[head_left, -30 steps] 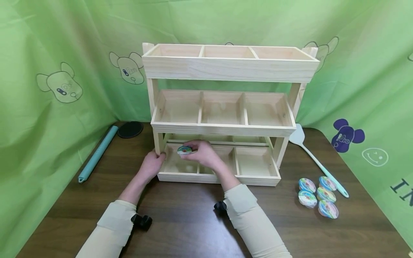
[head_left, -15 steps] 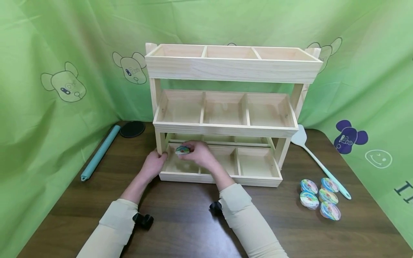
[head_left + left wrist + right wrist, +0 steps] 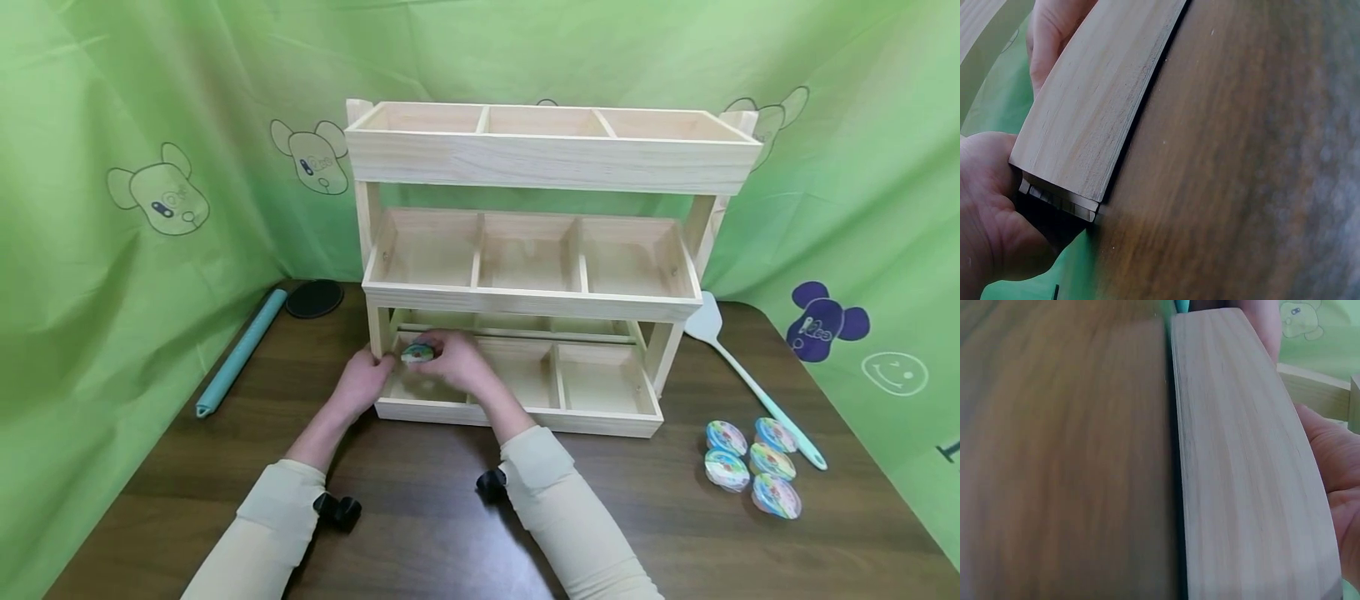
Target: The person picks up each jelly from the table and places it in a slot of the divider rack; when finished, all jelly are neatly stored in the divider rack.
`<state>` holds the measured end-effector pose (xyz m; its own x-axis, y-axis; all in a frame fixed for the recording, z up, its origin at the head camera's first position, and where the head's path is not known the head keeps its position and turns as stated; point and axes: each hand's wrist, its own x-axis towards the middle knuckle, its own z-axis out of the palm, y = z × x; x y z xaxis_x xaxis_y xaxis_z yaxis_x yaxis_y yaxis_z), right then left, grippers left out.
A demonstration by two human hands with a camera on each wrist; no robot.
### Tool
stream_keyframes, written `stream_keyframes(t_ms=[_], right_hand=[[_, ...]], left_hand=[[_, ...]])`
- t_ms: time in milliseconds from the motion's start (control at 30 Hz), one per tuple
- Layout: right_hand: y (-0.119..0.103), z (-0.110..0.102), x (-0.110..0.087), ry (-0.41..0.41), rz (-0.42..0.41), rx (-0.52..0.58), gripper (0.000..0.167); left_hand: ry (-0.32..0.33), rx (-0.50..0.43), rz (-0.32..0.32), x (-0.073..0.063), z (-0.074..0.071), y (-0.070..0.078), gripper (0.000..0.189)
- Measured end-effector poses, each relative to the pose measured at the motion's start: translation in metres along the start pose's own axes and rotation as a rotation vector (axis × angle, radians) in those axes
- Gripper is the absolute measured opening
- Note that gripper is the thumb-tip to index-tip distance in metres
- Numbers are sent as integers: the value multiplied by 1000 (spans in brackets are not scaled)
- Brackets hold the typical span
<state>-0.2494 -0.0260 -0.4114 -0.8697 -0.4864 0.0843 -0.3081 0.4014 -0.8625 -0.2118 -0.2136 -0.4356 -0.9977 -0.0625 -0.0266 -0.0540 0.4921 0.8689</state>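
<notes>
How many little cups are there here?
6: one cup in the right hand, five cups bunched on the table beside the spatula. The right hand may hide more.

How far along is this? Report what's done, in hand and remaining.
Done: apparently nothing; I see nothing set down in the wooden rack, though the right grip hides part of the bottom shelf.
In hand: that grip holds one cup at the shelf's left compartment; the left grip holds the rack's left side.
Remaining, probably: five cups on the table.

Multicoloured cups (image 3: 772, 461), pale grained rack (image 3: 551, 162), dark brown table (image 3: 420, 517), green cartoon-printed cloth (image 3: 225, 75)
</notes>
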Motion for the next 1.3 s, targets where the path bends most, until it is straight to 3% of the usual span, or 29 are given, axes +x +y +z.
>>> stream_keyframes(t_ms=[867, 1100, 1300], right_hand=[[-4, 15, 11, 36, 72, -141, 48], [-7, 16, 10, 39, 99, -118, 53], [-7, 14, 6, 89, 128, -55, 56]], left_hand=[[-3, -5, 14, 0, 3, 1, 44], [-12, -22, 22, -2, 0, -1, 43], [-12, -25, 15, -2, -1, 0, 44]])
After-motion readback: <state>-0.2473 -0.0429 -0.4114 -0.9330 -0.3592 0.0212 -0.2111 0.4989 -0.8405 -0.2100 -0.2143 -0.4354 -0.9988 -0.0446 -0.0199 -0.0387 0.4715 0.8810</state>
